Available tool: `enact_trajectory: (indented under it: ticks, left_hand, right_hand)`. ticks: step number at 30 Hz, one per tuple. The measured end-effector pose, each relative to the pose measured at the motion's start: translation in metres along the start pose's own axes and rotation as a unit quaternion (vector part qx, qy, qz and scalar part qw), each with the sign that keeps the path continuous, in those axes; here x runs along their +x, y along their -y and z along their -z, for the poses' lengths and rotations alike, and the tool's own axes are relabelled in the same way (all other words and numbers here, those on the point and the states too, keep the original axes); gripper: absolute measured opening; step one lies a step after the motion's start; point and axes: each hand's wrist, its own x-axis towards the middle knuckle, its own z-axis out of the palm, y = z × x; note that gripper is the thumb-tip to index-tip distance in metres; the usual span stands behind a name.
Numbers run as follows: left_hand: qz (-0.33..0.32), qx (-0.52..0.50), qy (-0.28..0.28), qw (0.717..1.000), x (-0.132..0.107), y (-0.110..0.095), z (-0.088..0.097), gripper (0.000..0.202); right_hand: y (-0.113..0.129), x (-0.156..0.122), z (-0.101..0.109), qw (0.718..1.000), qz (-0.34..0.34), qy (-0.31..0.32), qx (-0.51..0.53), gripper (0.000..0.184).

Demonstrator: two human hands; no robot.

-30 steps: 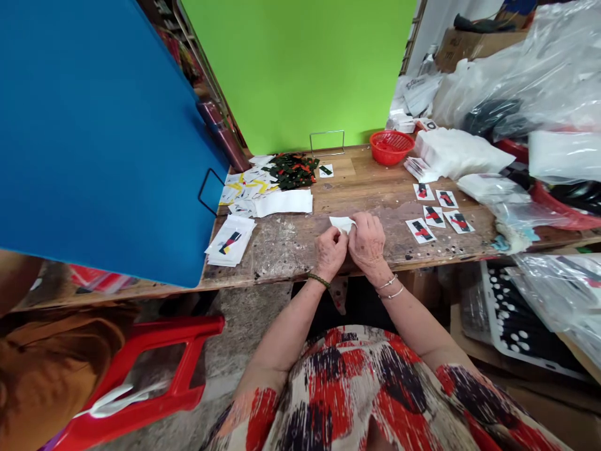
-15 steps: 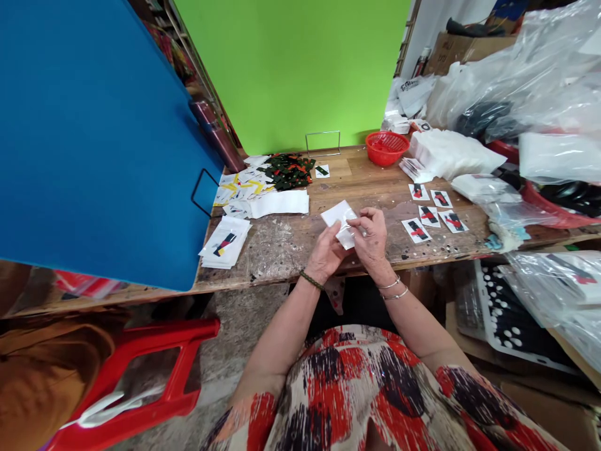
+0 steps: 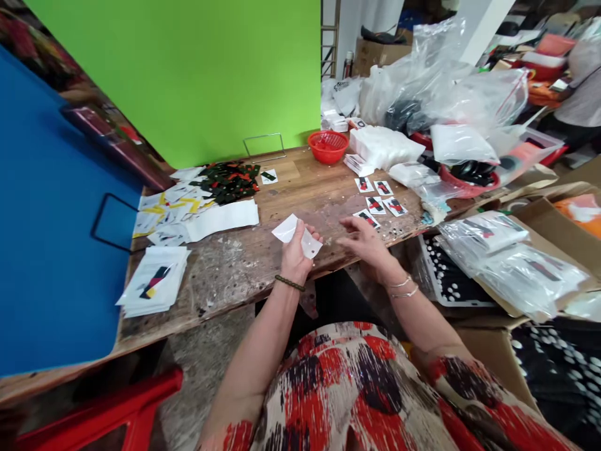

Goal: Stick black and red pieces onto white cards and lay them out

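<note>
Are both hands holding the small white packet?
No, only the left hand holds the small white packet; the right hand is apart from it, near the printed cards.

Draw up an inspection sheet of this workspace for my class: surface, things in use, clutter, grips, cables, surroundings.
Surface: wooden bench, worn, with pale patches and dark specks.
Things in use: white slip; five small cards bearing red and dark pieces, at right.
Clutter: heap of dark strips with orange-red parts; clear plastic bags at right.
Grips: left grip holds the slip; right grip open, nothing seen in it.
Cables: nothing seen on the bench.
Surroundings: green panel behind, blue panel at left.
</note>
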Motion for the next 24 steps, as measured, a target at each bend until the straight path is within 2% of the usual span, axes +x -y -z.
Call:
enact_trajectory:
  ticks: [3, 6, 11, 15, 19, 24]
  left_hand:
    - [0.011, 0.037, 0.012, 0.999, 0.001, 0.012, -0.010, 0.023]
    - [0.047, 0.070, 0.039, 0.996, 0.002, 0.027, -0.024, 0.022]
    - [0.108, 0.106, 0.087, 0.985, 0.011, 0.050, -0.043, 0.022]
    - [0.137, 0.118, 0.109, 0.977, 0.020, 0.061, -0.053, 0.020]
    - [0.162, 0.124, 0.120, 0.972, 0.027, 0.066, -0.060, 0.022]
    - [0.174, 0.135, 0.122, 0.968, 0.029, 0.065, -0.064, 0.022]
  right_hand:
    - [-0.035, 0.008, 0.044, 0.984, -0.077, -0.072, -0.142, 0.022]
    - [-0.055, 0.015, 0.062, 0.953, -0.114, -0.094, -0.265, 0.022]
    - [-0.051, 0.021, 0.056, 0.928, -0.180, -0.071, -0.318, 0.035]
    - [-0.038, 0.028, 0.052, 0.920, -0.210, -0.053, -0.326, 0.031]
    - [-0.029, 0.033, 0.053, 0.917, -0.254, -0.023, -0.306, 0.024]
    - [-0.025, 0.032, 0.052, 0.914, -0.275, -0.034, -0.297, 0.027]
